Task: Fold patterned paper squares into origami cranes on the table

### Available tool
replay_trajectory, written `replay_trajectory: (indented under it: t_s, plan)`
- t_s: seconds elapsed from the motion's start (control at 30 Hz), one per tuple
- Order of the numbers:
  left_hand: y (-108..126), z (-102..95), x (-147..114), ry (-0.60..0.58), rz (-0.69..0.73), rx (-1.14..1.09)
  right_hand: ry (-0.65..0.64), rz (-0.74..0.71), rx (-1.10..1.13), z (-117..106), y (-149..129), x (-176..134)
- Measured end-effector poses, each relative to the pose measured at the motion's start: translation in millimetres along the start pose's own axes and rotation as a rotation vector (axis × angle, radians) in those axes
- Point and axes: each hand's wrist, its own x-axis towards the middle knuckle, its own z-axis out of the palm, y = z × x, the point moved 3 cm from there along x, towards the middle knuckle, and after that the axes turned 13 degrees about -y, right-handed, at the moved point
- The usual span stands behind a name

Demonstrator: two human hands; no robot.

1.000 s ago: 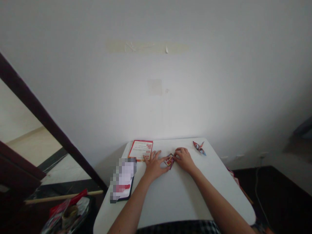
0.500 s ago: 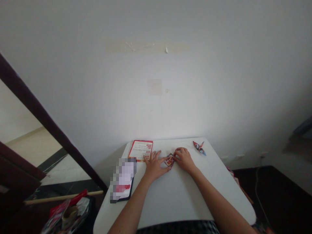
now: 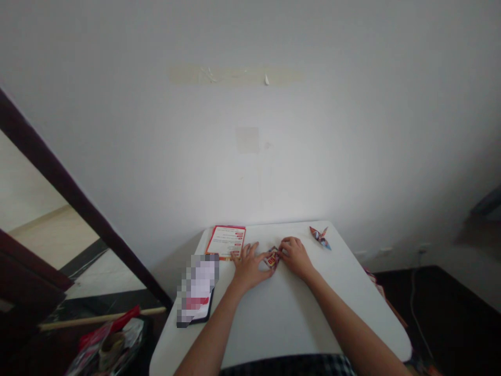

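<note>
A small piece of folded printed paper (image 3: 271, 258) lies on the white table (image 3: 282, 324), with large digits showing on its upper face. My left hand (image 3: 249, 266) holds its left side between thumb and index finger. The other left fingers are spread on the table, close to a stack of printed sheets (image 3: 226, 241). At the paper's right edge, the curled fingers of my right hand (image 3: 294, 257) pinch a corner. Part of the paper is hidden under my fingers. A finished folded paper crane (image 3: 320, 238) rests at the far right of the table.
A phone (image 3: 199, 292), its screen blurred out, lies along the table's left edge. The wall (image 3: 250, 188) stands right behind the table. On the floor at lower left is a bin (image 3: 146, 334) with red and clear plastic in it. A cable (image 3: 413, 297) hangs at right.
My fingers have shifted very slightly on the folded paper, and a little less of its printed digits shows. Everything else on the table stays in place.
</note>
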Motion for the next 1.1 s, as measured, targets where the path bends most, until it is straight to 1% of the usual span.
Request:
replay_trajectory:
  t_s: [0.47, 0.73, 0.9, 1.1]
  plan:
    - [-0.7, 0.3, 0.3, -0.019, -0.001, -0.003, 0.026, 0.063, -0.029, 6.3, -6.4, 0.8]
    - [-1.0, 0.5, 1.5, 0.002, 0.005, -0.010, 0.036, 0.055, -0.047, 6.1, -8.4, 0.0]
    - [1.5, -0.5, 1.6, 0.024, -0.031, -0.019, 0.034, 0.053, -0.052, 6.4, -8.6, -0.1]
    - [3.3, -0.2, 1.9, -0.006, -0.047, -0.015, 0.050, 0.051, -0.051, 5.4, -9.9, -1.1]
